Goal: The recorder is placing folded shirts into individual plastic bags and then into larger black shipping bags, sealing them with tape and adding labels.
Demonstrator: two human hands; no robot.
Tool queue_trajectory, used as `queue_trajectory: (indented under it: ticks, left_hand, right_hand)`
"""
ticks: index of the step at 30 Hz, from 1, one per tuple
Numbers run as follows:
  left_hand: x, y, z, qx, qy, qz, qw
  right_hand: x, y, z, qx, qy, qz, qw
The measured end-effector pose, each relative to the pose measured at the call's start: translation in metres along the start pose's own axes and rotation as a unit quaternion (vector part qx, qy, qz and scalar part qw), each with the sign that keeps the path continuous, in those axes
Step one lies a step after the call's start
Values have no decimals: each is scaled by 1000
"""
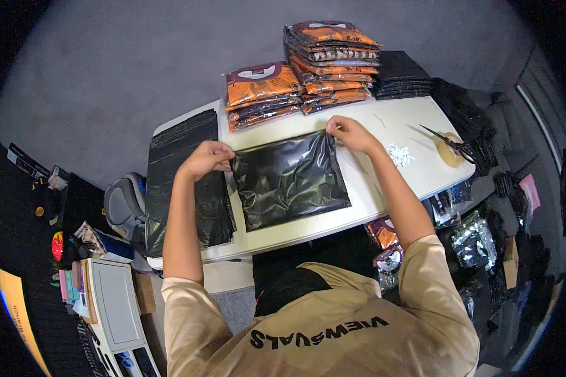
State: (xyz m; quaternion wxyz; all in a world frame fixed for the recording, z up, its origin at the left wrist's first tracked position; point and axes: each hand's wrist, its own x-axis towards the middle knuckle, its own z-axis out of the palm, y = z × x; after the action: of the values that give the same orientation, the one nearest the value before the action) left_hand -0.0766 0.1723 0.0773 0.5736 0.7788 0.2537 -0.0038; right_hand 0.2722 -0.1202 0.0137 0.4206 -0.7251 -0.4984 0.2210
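Note:
A glossy black plastic bag (289, 179) lies on the white table (371, 182) in front of me, its surface creased. My left hand (206, 158) pinches its far left corner. At the far right corner, my right hand (351, 133) has the bag's edge between thumb and fingers. Just left of it is a flat pile of black plastic bags (185, 182), partly under my left forearm. Beyond the bag stand a short stack (262, 85) and a taller stack (333, 63) of folded orange garments in clear packaging.
On the table's right lie small white pieces (399, 155), black scissors (449, 143) and a roll of tape (448, 154). A pile of folded black items (402, 74) sits at the back right. A grey chair (123, 200) stands left; packaged items (475, 242) lie below right.

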Motion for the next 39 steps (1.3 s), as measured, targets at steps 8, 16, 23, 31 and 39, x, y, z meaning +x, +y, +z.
queue_trajectory:
  ticks: [8,16,23,31,39]
  left_hand:
    - [-87,61,30,-56,202,205,956]
    - [-94,44,47,-88,249,247,932]
    - [-44,-2,121,-34,431,353,830]
    - [-5,22,105,93,554,300,771]
    - [20,-37,101,159,394,37,905]
  right_hand:
    - [-55,-89,-29,220,122,-94,963]
    - [-66,-88,-13,238,176,-141,945]
    - [-61,-65,52,219,362,-123,898]
    - [-49,-83,47,1,430,-87,899]
    - [-43,-26,52,-174,267,44,947]
